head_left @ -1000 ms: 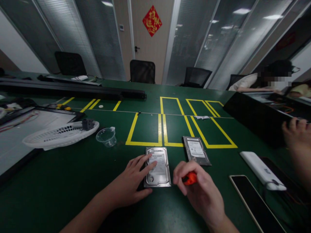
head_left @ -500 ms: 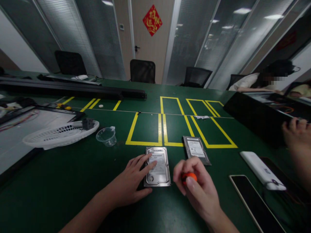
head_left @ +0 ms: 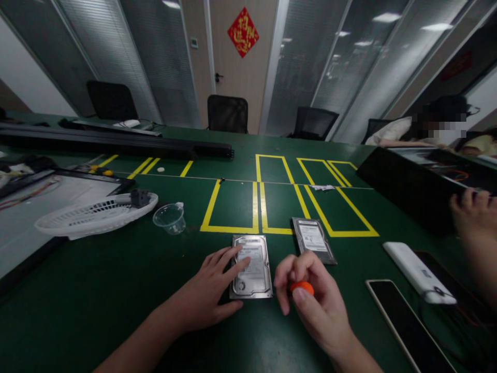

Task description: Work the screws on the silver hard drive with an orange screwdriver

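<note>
A silver hard drive (head_left: pixel 254 274) lies flat on the green table in front of me. My left hand (head_left: pixel 212 285) rests over its left side, fingers spread on the label and the thumb by the lower edge. To the right of the drive, my right hand (head_left: pixel 314 300) curls around a rounded orange handle (head_left: pixel 302 287); the rest of that object is hidden in the fingers. Just beyond my right hand lies a second hard drive (head_left: pixel 312 239), label up, partly across a yellow tape line.
On the left are a clear plastic cup (head_left: pixel 171 220), a white slotted basket (head_left: pixel 97 215) and a flat panel (head_left: pixel 39 207). A phone (head_left: pixel 407 326) and a white power bank (head_left: pixel 419 272) lie right. Another person's hand (head_left: pixel 476 223) is beside a black case (head_left: pixel 407 191).
My right hand has shifted slightly left and its fingers have loosened a little, showing the orange handle turned somewhat. My left hand and both hard drives stay in place.
</note>
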Demonstrator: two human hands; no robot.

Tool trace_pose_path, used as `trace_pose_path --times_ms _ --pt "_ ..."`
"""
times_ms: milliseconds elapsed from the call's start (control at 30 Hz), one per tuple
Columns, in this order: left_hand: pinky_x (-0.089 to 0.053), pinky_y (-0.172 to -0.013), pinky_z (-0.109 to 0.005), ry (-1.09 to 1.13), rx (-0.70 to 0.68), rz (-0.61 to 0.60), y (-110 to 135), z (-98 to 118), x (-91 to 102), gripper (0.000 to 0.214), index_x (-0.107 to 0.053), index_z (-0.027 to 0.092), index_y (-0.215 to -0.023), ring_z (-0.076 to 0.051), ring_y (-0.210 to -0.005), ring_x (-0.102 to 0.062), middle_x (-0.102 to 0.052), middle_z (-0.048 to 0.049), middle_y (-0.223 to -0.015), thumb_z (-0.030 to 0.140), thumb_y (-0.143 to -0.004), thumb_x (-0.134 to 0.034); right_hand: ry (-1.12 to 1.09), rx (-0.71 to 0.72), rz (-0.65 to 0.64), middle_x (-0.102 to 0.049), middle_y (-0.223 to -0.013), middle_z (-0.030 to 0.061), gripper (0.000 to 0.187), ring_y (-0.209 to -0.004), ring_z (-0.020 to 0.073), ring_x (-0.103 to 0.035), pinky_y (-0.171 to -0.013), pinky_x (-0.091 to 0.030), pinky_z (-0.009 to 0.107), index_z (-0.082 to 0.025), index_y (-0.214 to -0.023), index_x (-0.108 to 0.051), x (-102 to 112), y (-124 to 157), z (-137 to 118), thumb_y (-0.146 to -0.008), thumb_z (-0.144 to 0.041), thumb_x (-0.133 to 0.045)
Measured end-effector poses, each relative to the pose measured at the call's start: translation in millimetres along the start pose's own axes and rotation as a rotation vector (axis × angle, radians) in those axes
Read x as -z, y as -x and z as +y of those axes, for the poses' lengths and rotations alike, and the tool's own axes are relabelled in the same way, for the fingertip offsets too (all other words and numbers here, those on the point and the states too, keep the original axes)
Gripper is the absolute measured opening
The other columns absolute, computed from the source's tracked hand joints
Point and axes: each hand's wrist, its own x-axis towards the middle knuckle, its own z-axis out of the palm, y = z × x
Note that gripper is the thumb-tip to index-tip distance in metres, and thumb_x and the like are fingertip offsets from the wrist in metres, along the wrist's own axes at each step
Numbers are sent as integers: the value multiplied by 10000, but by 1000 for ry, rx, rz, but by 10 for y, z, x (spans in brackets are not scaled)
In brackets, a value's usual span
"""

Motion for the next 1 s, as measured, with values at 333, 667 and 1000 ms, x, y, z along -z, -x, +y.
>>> trace_pose_path --times_ms 333,667,1000 --pt "-302 -1340 -708 4 0 3 7 -8 -9 1017 -278 426 -1817 -462 -1708 -243 -179 -57 -1905 365 -971 -839 1 -18 -3 -704 -935 92 428 -705 173 -511 -677 -391 345 -171 -980 -805 15 -5 -76 -1147 -467 -545" --pt "-312 -1336 -703 12 0 18 12 -2 -9 1001 -302 422 -1810 -459 -1703 -256 -198 -65 -1900 364 -965 -837 -25 -6 9 -707 -1025 25 162 -564 81 -500 -519 -332 239 -258 -1040 -618 -9 21 -25 -1073 -300 -771" --pt "-309 -1334 -708 4 9 -9 -7 10 27 1002 -279 421 -1817 -464 -1706 -247 -191 -70 -1902 380 -982 -832 51 -7 -2 -704 -950 105 402 -683 175 -544 -654 -405 351 -164 -942 -810 16 -17 -113 -1142 -424 -576"
